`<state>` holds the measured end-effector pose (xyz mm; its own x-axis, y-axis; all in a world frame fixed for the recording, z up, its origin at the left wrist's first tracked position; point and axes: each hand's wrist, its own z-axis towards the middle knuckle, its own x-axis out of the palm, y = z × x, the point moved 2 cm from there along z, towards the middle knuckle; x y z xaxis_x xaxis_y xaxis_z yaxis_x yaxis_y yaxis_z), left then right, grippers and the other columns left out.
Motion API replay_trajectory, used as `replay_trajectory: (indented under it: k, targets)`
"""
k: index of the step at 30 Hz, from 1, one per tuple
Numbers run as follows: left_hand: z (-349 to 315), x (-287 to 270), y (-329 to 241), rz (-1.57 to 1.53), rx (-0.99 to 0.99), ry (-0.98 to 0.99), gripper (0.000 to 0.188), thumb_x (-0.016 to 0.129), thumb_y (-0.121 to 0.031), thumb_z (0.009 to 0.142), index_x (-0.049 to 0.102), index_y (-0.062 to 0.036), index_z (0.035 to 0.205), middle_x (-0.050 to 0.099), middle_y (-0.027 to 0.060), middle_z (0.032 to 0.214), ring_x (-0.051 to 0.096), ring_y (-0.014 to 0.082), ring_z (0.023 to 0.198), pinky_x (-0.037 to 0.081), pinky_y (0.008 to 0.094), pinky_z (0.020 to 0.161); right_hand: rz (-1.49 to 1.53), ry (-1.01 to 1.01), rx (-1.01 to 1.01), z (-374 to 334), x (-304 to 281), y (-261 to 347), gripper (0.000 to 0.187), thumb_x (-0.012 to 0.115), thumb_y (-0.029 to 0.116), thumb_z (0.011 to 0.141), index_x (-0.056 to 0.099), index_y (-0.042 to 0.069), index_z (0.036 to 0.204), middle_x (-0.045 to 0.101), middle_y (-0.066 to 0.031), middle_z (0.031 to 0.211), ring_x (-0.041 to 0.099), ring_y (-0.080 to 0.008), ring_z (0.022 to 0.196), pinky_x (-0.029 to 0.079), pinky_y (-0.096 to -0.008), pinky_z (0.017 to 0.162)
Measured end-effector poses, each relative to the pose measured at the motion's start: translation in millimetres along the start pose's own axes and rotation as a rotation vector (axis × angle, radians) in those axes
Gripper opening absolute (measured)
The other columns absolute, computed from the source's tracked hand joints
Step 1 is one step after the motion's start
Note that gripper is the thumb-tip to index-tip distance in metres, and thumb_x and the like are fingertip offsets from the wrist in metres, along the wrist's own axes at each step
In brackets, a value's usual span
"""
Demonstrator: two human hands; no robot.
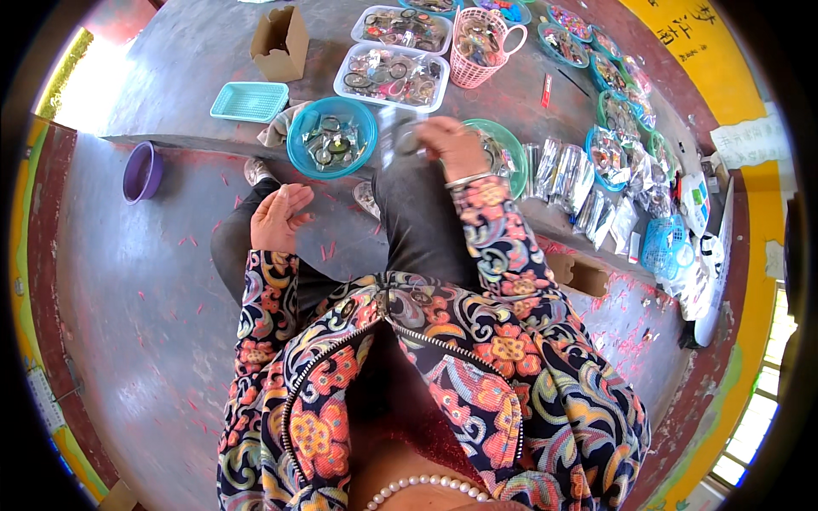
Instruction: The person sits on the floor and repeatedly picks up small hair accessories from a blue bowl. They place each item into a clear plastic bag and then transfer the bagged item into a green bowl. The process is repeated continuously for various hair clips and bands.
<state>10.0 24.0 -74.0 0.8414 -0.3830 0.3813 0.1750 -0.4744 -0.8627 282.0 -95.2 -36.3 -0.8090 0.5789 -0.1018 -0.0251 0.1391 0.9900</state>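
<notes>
Closest to my lens sits a pearl necklace [426,485] above a zipped floral jacket [477,358], with dark trousers [417,221] stretching away from it. From where I watch, the left hand [279,217] rests on the left knee, fingers loosely curled and holding nothing that I can see. My right hand [452,146] is out past the right knee at the edge of the raised grey platform [187,68], its fingers curled onto a small clear plastic packet [394,136]; the packet is blurred, so I cannot tell what is in it. That packet lies between a blue round bowl [331,136] of small dark pieces and a green round dish [509,153]. Beyond them stand two white trays [394,77] and a pink mesh basket [479,43]. Silvery filled packets [562,175] lie in a row to the right.
</notes>
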Motion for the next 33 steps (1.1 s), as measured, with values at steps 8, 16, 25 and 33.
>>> replay_trajectory:
  k: [8,16,25,33]
  targets:
    - [18.3,-48.1,45.4,0.038,-0.158,-0.086,0.023,0.049,-0.022,0.085,0.056,-0.0009,0.092,0.062,0.0114,0.087,0.060,0.0163,0.075,0.047,0.0222,0.059,0.871,-0.506,0.506,-1.4,-151.1,-184.6,0.020,0.059,0.011,0.077,0.053,0.002,0.093,0.059,-0.0099,0.080,0.059,-0.0223,0.072,0.049,-0.0246,0.052]
    - [17.3,-46.6,49.5,0.092,-0.190,-0.083,0.025,0.049,-0.024,0.085,0.055,-0.0015,0.093,0.061,0.0104,0.090,0.059,0.0159,0.078,0.046,0.0216,0.061,1.022,-0.649,0.431,32.6,-175.8,-220.5,0.027,0.047,0.016,0.085,0.047,-0.006,0.101,0.058,-0.0157,0.092,0.059,-0.0241,0.081,0.052,-0.0278,0.060]
    - [20.3,-52.6,57.6,0.142,-0.191,-0.130,0.026,0.051,-0.023,0.084,0.055,0.0008,0.094,0.061,0.0113,0.087,0.060,0.0169,0.075,0.047,0.0229,0.058,0.747,-0.068,0.324,65.6,-28.3,-75.4,0.024,0.050,0.019,0.083,0.051,-0.001,0.096,0.061,-0.0134,0.087,0.061,-0.0211,0.073,0.046,-0.0257,0.059]
    - [39.1,-52.1,72.5,0.382,-0.177,-0.134,0.021,0.052,-0.019,0.081,0.060,-0.0001,0.083,0.060,0.0070,0.076,0.059,0.0150,0.066,0.048,0.0250,0.057,0.304,0.241,0.133,36.5,101.1,3.5,0.018,0.052,0.021,0.082,0.057,0.004,0.087,0.062,-0.0074,0.075,0.061,-0.0129,0.063,0.042,-0.0196,0.047]
